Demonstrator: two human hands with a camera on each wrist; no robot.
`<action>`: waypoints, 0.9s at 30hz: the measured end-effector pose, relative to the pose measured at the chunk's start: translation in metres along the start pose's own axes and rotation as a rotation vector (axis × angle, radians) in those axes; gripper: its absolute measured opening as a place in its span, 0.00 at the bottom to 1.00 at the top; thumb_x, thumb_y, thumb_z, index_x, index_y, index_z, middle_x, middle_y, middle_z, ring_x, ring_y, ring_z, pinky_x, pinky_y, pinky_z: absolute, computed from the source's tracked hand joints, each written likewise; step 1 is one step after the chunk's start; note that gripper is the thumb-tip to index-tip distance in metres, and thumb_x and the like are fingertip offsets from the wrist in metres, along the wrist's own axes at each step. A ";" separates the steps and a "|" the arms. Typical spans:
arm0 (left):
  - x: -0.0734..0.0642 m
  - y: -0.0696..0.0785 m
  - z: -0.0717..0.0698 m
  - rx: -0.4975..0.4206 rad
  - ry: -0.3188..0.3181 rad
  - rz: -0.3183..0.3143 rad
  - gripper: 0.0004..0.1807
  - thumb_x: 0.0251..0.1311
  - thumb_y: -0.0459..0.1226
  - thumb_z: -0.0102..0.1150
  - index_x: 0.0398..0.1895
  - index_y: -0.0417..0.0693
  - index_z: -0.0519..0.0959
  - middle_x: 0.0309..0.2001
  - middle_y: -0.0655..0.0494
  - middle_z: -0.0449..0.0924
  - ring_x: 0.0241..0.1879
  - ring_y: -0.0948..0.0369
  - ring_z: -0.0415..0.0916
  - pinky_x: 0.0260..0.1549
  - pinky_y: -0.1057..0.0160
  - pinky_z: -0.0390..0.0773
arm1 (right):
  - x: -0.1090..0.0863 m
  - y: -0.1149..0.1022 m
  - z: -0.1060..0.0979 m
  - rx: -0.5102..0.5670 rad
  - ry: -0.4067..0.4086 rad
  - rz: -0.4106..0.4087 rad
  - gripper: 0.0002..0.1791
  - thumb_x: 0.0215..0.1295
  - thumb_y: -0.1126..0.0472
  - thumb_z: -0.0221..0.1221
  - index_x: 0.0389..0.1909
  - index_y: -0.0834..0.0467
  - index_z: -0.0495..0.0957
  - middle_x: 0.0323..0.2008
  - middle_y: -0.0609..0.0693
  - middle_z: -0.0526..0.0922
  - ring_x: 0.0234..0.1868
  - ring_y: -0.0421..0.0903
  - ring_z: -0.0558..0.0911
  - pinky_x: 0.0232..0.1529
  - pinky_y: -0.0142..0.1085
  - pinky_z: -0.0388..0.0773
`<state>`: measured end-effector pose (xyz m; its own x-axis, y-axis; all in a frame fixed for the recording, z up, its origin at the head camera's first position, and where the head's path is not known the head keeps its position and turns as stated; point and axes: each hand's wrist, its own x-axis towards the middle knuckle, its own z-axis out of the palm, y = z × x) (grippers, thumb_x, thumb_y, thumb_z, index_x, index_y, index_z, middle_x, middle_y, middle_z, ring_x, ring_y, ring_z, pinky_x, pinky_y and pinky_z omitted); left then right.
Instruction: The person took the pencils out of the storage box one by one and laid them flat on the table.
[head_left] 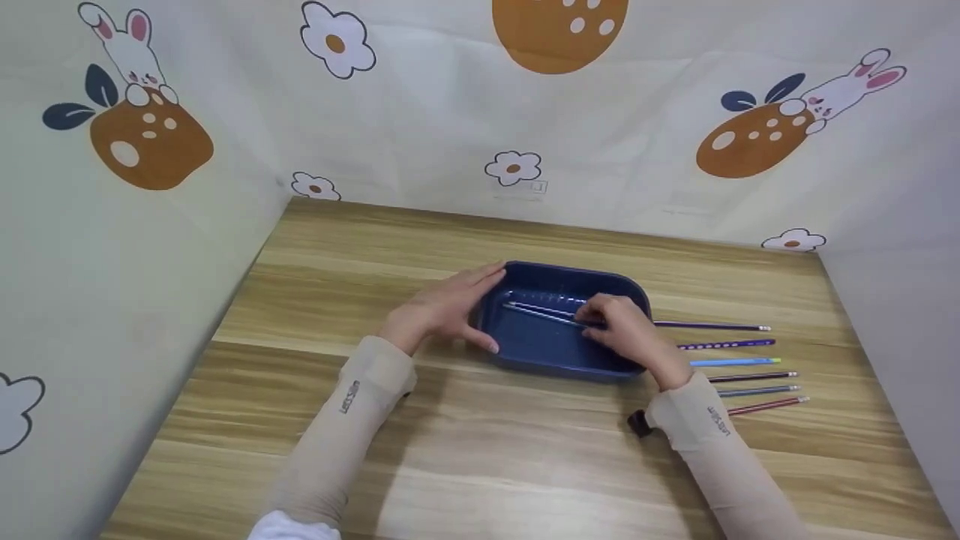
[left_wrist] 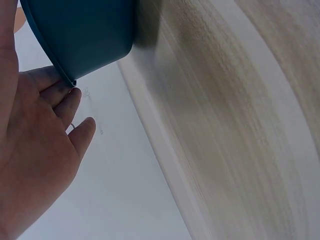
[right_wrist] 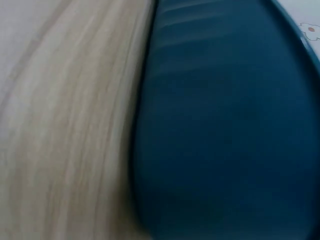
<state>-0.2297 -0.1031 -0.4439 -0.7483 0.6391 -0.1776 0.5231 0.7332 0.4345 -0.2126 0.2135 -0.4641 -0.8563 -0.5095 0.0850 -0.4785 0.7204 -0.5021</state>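
Observation:
A dark blue plastic bin (head_left: 570,373) stands on the table, its wall (left_wrist: 85,35) also large in the left wrist view. My left hand (head_left: 450,304) holds the bin's left end, thumb at the near corner and fingers at the far one. In the left wrist view the fingers of that hand (left_wrist: 45,140) meet the rim. Inside the bin, my right hand (head_left: 622,326) pinches a thin pencil (head_left: 540,313) with bent fingers. A second thin line lies beside it, pencil or reflection, I cannot tell. The right wrist view shows the bin's side (right_wrist: 225,125) but not the hand.
Right of the bin several pencils lie in a row, among them a purple one (head_left: 727,345), a light blue one (head_left: 739,362) and a red one (head_left: 772,406). The right forearm hides some of their ends. Patterned cloth walls (head_left: 420,112) surround the wooden table (head_left: 480,450).

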 end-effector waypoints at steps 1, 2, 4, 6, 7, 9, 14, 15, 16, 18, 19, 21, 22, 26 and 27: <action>0.000 0.000 0.000 -0.001 0.000 -0.001 0.69 0.41 0.68 0.70 0.82 0.54 0.42 0.82 0.62 0.34 0.81 0.55 0.40 0.79 0.52 0.48 | 0.001 0.000 0.001 -0.017 -0.006 0.005 0.07 0.57 0.71 0.66 0.38 0.64 0.85 0.39 0.58 0.87 0.44 0.54 0.86 0.48 0.48 0.84; 0.000 0.000 0.000 -0.003 0.000 -0.001 0.69 0.41 0.68 0.70 0.82 0.54 0.42 0.82 0.62 0.34 0.81 0.55 0.40 0.79 0.51 0.48 | 0.001 0.000 0.002 -0.034 -0.013 0.011 0.07 0.57 0.72 0.66 0.38 0.64 0.85 0.39 0.58 0.87 0.43 0.54 0.86 0.48 0.48 0.84; 0.000 0.000 0.001 -0.012 0.002 0.003 0.70 0.41 0.68 0.71 0.81 0.54 0.42 0.83 0.61 0.34 0.81 0.55 0.40 0.79 0.51 0.48 | 0.002 0.001 0.003 -0.064 -0.027 0.020 0.07 0.56 0.72 0.66 0.36 0.64 0.85 0.37 0.57 0.87 0.41 0.53 0.85 0.46 0.47 0.84; 0.000 0.000 0.001 -0.020 0.004 0.004 0.70 0.40 0.68 0.71 0.81 0.54 0.42 0.83 0.60 0.35 0.81 0.54 0.40 0.79 0.50 0.48 | 0.003 0.001 0.004 -0.085 -0.036 0.028 0.07 0.54 0.74 0.66 0.34 0.64 0.84 0.35 0.56 0.86 0.38 0.51 0.84 0.43 0.45 0.83; 0.000 0.000 0.001 -0.021 0.004 0.005 0.70 0.40 0.68 0.70 0.81 0.54 0.42 0.83 0.60 0.35 0.81 0.54 0.40 0.79 0.50 0.48 | 0.004 0.001 0.005 -0.090 -0.039 0.030 0.07 0.53 0.74 0.66 0.33 0.63 0.84 0.33 0.55 0.86 0.36 0.50 0.83 0.41 0.44 0.83; 0.000 0.000 0.001 -0.027 0.006 0.009 0.70 0.41 0.67 0.71 0.81 0.53 0.43 0.83 0.59 0.35 0.81 0.54 0.39 0.79 0.51 0.47 | 0.004 0.002 0.006 -0.087 -0.039 0.029 0.08 0.51 0.76 0.65 0.31 0.63 0.83 0.30 0.54 0.85 0.33 0.47 0.82 0.38 0.41 0.82; 0.000 -0.001 0.001 0.001 0.012 0.018 0.69 0.41 0.67 0.70 0.81 0.52 0.44 0.83 0.59 0.36 0.81 0.55 0.40 0.79 0.52 0.48 | 0.004 0.004 0.008 -0.082 -0.021 -0.007 0.10 0.49 0.77 0.59 0.28 0.62 0.84 0.26 0.52 0.85 0.29 0.43 0.82 0.32 0.36 0.81; 0.000 -0.001 0.001 0.009 0.013 0.018 0.69 0.41 0.68 0.70 0.81 0.52 0.44 0.83 0.60 0.36 0.81 0.55 0.40 0.79 0.53 0.49 | 0.004 0.005 0.008 -0.080 -0.019 -0.014 0.10 0.48 0.77 0.58 0.28 0.62 0.84 0.26 0.51 0.85 0.29 0.43 0.81 0.32 0.35 0.81; 0.000 -0.001 0.001 0.019 0.013 0.017 0.69 0.41 0.68 0.70 0.81 0.52 0.44 0.83 0.60 0.36 0.81 0.55 0.40 0.79 0.53 0.49 | 0.004 0.005 0.008 -0.078 -0.018 -0.020 0.11 0.48 0.77 0.57 0.27 0.61 0.84 0.26 0.51 0.85 0.29 0.42 0.81 0.31 0.34 0.81; 0.000 -0.001 0.002 0.027 0.011 0.011 0.69 0.41 0.68 0.70 0.81 0.52 0.43 0.83 0.60 0.35 0.81 0.56 0.41 0.79 0.53 0.49 | 0.004 0.005 0.008 -0.061 -0.023 -0.023 0.10 0.49 0.76 0.58 0.28 0.61 0.84 0.26 0.51 0.85 0.29 0.41 0.81 0.31 0.33 0.81; 0.000 -0.001 0.002 0.027 0.009 0.009 0.69 0.41 0.69 0.69 0.81 0.53 0.43 0.83 0.60 0.35 0.81 0.56 0.41 0.79 0.53 0.50 | 0.004 0.005 0.007 -0.049 -0.028 -0.024 0.10 0.49 0.76 0.59 0.28 0.61 0.84 0.27 0.51 0.85 0.29 0.41 0.81 0.32 0.33 0.81; 0.000 0.000 0.001 0.025 0.005 0.005 0.69 0.41 0.69 0.69 0.81 0.53 0.43 0.83 0.59 0.36 0.81 0.55 0.41 0.79 0.52 0.50 | 0.003 0.003 0.006 -0.022 -0.037 -0.022 0.09 0.50 0.76 0.60 0.30 0.61 0.84 0.28 0.52 0.85 0.30 0.42 0.81 0.33 0.33 0.82; 0.000 0.000 0.001 0.024 0.003 0.004 0.69 0.41 0.69 0.69 0.81 0.53 0.43 0.83 0.59 0.36 0.81 0.55 0.41 0.79 0.52 0.50 | 0.002 0.002 0.004 -0.008 -0.039 -0.023 0.09 0.50 0.76 0.61 0.31 0.62 0.84 0.29 0.53 0.86 0.30 0.42 0.82 0.33 0.33 0.82; 0.000 0.001 0.000 0.017 0.006 0.004 0.69 0.42 0.68 0.70 0.81 0.53 0.43 0.83 0.57 0.36 0.81 0.54 0.41 0.79 0.51 0.50 | 0.000 -0.004 -0.002 0.035 -0.031 -0.036 0.09 0.50 0.76 0.62 0.33 0.63 0.83 0.30 0.54 0.85 0.31 0.43 0.82 0.34 0.34 0.83; 0.000 0.001 0.000 0.016 0.008 0.006 0.69 0.42 0.67 0.70 0.81 0.53 0.43 0.83 0.57 0.36 0.81 0.54 0.41 0.79 0.51 0.50 | -0.001 -0.006 -0.004 0.042 -0.027 -0.037 0.10 0.50 0.76 0.62 0.33 0.63 0.83 0.30 0.53 0.85 0.32 0.43 0.82 0.35 0.34 0.83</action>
<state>-0.2291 -0.1028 -0.4438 -0.7483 0.6420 -0.1673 0.5342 0.7326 0.4218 -0.2096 0.2116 -0.4577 -0.8324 -0.5482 0.0815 -0.5007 0.6808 -0.5346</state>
